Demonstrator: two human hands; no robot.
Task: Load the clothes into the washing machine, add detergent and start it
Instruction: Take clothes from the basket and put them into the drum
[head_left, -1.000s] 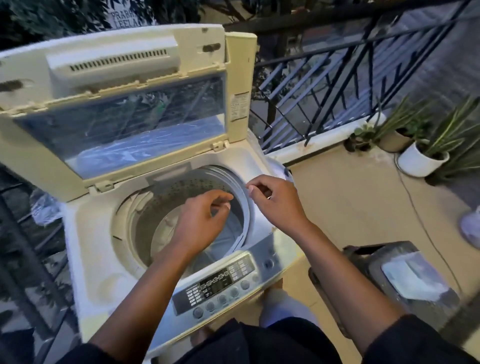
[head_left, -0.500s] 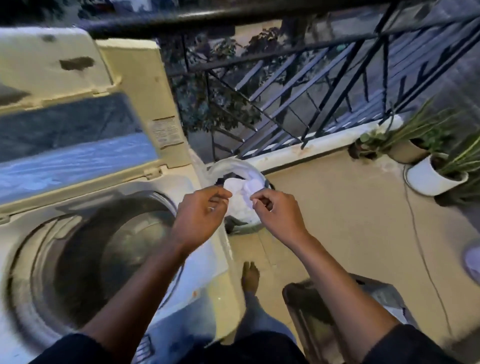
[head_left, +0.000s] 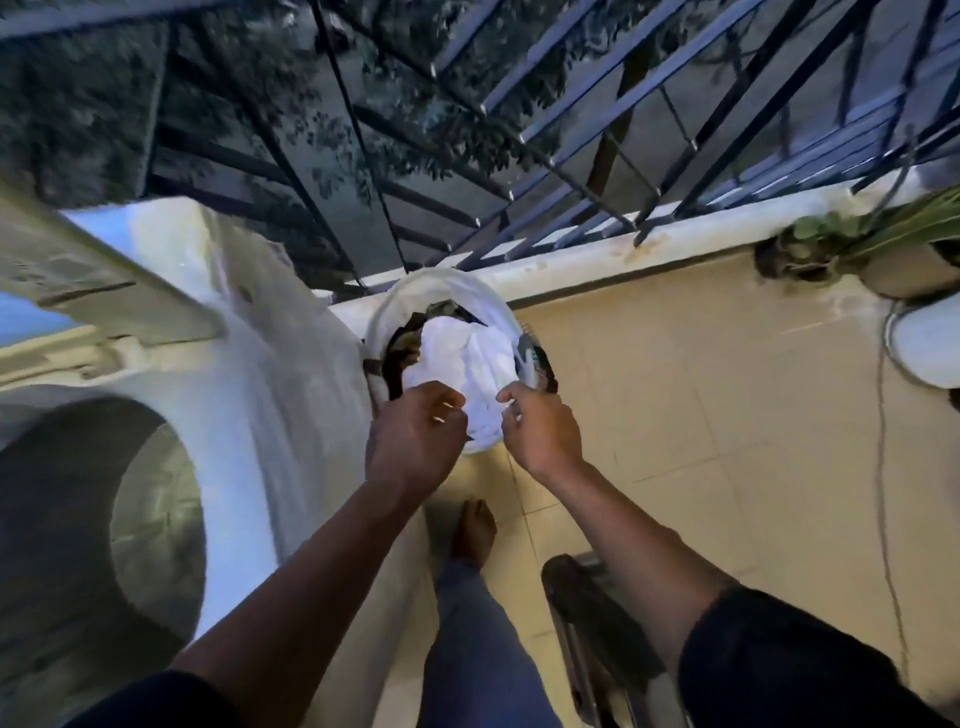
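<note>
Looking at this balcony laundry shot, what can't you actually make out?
- Whether the hands, left and right, already touch the white cloth: blurred.
- How many clothes fill the basket: the white cloth covers them.
- Washing machine controls: outside the head view.
- Drum contents: dark, cut by the left edge.
- Detergent: none visible.

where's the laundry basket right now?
Head view, centre: the laundry basket sits on the floor between the washing machine on its left and the balcony railing behind, both hands just over its near rim.

Basket (head_left: 387, 312) right of washer (head_left: 291, 415) — clothes (head_left: 457, 358) inside
</note>
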